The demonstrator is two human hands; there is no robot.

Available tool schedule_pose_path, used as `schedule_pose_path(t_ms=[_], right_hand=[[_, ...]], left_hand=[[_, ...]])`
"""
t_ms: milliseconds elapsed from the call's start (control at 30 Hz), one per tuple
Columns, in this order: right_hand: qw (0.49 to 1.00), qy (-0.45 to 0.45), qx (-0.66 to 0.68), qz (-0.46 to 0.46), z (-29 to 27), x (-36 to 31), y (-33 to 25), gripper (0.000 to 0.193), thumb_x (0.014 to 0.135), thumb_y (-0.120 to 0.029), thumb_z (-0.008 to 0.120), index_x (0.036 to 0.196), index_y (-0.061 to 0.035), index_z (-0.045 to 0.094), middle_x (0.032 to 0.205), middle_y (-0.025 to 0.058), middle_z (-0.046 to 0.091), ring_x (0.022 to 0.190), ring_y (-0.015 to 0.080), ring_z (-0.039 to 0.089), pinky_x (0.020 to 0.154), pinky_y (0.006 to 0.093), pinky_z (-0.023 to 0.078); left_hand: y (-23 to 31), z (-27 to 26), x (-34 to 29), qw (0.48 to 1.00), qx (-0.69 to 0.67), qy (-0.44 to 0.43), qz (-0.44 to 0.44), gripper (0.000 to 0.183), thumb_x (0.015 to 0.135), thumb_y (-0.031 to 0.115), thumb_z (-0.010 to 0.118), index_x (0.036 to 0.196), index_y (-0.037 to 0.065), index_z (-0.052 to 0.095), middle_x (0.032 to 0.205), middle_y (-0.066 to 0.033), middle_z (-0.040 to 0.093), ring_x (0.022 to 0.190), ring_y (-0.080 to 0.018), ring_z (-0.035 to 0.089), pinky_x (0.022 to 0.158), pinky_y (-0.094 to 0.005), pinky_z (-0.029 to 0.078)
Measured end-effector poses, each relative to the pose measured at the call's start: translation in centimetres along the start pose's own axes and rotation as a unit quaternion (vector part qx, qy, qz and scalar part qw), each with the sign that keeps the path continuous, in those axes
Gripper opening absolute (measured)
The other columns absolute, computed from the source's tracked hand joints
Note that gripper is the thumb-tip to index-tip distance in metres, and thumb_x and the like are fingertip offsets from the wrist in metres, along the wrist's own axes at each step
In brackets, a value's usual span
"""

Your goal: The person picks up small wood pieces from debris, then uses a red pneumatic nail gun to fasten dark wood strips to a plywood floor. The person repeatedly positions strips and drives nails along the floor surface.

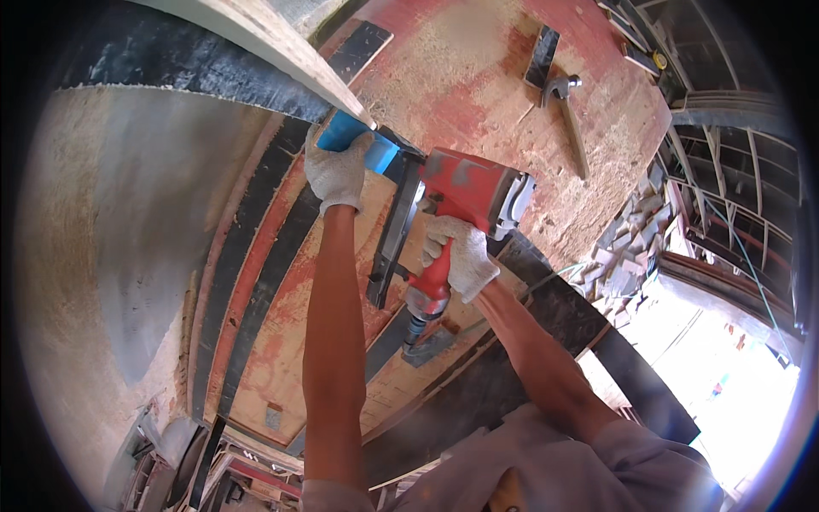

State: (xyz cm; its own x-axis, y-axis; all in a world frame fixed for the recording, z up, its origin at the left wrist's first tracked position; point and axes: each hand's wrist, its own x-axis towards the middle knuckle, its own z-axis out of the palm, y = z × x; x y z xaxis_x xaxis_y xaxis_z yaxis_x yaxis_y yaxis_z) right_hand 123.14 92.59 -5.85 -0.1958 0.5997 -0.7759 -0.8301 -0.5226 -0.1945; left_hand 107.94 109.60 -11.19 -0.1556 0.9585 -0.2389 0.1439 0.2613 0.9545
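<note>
Red pneumatic nail gun (465,192) gripped by gloved right hand (459,254) mid-frame, one blue block (358,141) clasped by gloved left hand (338,173), one steel hammer (567,107) upper right.

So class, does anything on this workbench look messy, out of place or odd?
Yes: sawdust is strewn over the red worktop, around the hammer. Offcut blocks lie heaped by its right edge. The nail gun looks intact.

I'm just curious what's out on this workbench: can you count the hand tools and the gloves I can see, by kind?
Nail guns: 1, the red nail gun gripped by the right hand
Hammers: 1, the hammer lying on the red bench top
Work gloves: 2, one on each hand; the left hand presses a blue block
Total: 4
</note>
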Motion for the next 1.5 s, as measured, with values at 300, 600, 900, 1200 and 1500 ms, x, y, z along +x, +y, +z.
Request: schedule_pose_path(t_ms=[300, 600, 900, 1200, 1500], right_hand=[[0.999, 0.013, 0.009, -0.029, -0.2, 1.8, 1.7, 0.013, 0.095, -0.013, 0.055, 0.107, -0.0081, 0.057, 0.068, -0.0039, 0.039, 0.060, 0.0160, 0.047, 0.060, 0.0369, 0.045], [0.999, 0.028, -0.011, -0.018, -0.2, 1.5, 1.4, 0.008, 0.094, -0.016, 0.057, 0.089, -0.0111, 0.054, 0.065, -0.0021, 0.038, 0.058, 0.0175, 0.047, 0.059, 0.0366, 0.043], [0.999, 0.013, -0.033, -0.020, -0.7, 0.3, 1.4, 0.034, 0.092, -0.013, 0.060, 0.124, -0.0041, 0.060, 0.066, -0.0055, 0.038, 0.057, 0.0123, 0.045, 0.057, 0.0339, 0.043], [0.999, 0.013, -0.029, -0.037, 0.1, -1.1, 0.8, 0.010, 0.092, -0.012, 0.058, 0.100, -0.0060, 0.056, 0.065, -0.0030, 0.038, 0.059, 0.0144, 0.046, 0.060, 0.0361, 0.043], [0.988, -0.098, -0.083, -0.082, 2.6, 0.1, 2.4, 0.009, 0.094, -0.014, 0.059, 0.093, -0.0067, 0.054, 0.066, 0.0021, 0.046, 0.060, 0.0166, 0.048, 0.063, 0.0345, 0.044]], left_hand=[[0.2, 0.8, -0.5, 0.996, 0.072, 0.045, 0.002, 0.068, 0.068, -0.001, 0.090, 0.127, -0.002, 0.056, 0.101, -0.0127, 0.074, 0.085, -0.0189, 0.072, 0.075, -0.0313, 0.060], [-0.2, 0.9, -0.5, 0.998, -0.007, 0.040, 0.039, 0.063, 0.067, -0.003, 0.090, 0.122, 0.001, 0.058, 0.106, -0.0109, 0.073, 0.088, -0.0192, 0.071, 0.079, -0.0322, 0.059], [-1.5, 0.1, 0.2, 0.998, 0.005, 0.035, 0.046, 0.059, 0.069, 0.000, 0.090, 0.120, 0.003, 0.060, 0.106, -0.0093, 0.073, 0.088, -0.0185, 0.071, 0.079, -0.0328, 0.058], [1.2, 0.3, -0.8, 0.997, 0.065, 0.033, -0.006, 0.059, 0.070, 0.007, 0.092, 0.120, 0.002, 0.060, 0.110, -0.0120, 0.072, 0.094, -0.0204, 0.071, 0.080, -0.0331, 0.058], [14.0, -3.7, -1.5, 0.960, -0.082, 0.023, 0.266, 0.069, 0.091, 0.033, 0.078, 0.144, 0.000, 0.049, 0.131, -0.0110, 0.061, 0.118, -0.0235, 0.060, 0.101, -0.0347, 0.049]])
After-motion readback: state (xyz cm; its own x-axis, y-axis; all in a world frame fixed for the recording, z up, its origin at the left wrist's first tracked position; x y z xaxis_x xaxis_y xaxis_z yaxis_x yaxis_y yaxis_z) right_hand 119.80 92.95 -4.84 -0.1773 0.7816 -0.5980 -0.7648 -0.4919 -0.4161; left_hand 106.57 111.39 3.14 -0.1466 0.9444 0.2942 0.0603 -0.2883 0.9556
